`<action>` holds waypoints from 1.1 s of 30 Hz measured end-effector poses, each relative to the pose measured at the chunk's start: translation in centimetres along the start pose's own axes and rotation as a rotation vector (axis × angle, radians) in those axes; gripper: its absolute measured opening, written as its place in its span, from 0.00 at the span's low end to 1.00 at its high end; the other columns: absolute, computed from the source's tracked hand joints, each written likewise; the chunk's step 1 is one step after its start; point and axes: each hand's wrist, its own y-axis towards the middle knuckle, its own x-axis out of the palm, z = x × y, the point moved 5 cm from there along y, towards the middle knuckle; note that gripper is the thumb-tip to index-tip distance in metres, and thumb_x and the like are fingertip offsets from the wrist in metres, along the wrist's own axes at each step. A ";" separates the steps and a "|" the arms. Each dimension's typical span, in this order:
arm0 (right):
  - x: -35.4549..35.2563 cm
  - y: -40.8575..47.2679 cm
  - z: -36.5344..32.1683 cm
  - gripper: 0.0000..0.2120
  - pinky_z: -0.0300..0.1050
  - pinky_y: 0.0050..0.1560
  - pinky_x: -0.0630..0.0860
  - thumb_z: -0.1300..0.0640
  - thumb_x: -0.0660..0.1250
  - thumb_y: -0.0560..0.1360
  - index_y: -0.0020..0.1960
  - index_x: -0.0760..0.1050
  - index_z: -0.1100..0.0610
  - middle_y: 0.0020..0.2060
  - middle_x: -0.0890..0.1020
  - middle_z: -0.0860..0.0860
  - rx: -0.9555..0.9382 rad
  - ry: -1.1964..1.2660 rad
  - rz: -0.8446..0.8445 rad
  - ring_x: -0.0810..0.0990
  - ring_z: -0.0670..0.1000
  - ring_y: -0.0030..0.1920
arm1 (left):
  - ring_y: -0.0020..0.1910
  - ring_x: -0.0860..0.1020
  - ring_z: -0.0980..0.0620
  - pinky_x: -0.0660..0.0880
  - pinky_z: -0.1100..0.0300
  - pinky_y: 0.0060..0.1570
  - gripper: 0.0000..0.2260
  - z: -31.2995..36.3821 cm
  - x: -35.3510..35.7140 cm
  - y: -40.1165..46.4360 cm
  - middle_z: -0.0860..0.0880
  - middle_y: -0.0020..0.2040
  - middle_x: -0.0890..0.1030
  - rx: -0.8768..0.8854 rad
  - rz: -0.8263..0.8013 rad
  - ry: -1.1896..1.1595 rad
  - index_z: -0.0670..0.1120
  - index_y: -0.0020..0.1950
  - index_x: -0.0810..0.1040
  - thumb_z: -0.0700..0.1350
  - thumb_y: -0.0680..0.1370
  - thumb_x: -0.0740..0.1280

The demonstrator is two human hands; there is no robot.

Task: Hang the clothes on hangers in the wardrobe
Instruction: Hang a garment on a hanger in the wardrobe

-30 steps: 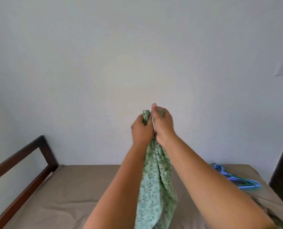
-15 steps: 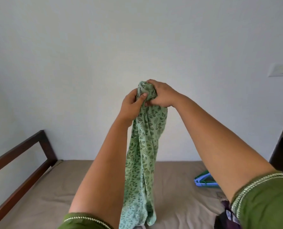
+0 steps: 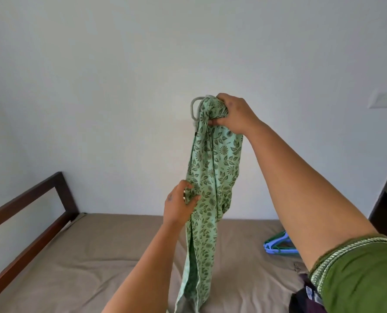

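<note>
Soft leaf-print garment hangs vertically (hem on bed), bunched top gripped by right hand; left hand pinches its middle.

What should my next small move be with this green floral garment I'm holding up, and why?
Probably slide the left hand down the green floral garment to straighten it. The right hand grips its bunched top, it hangs twisted, and the hangers lie on the bed.

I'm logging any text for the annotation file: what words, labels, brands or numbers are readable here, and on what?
None can be read. The green leaf-print garment, the blue and green plastic hangers and the white wall plate show no legible text.
</note>
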 end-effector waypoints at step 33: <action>-4.4 -6.2 14.0 0.26 0.50 0.58 0.77 0.54 0.80 0.64 0.58 0.77 0.57 0.51 0.82 0.50 0.502 0.278 0.173 0.81 0.51 0.52 | 0.40 0.77 0.51 0.73 0.61 0.42 0.04 0.3 -9.9 6.8 0.43 0.43 0.83 -0.166 -0.357 0.107 0.44 0.45 0.84 0.43 0.73 0.74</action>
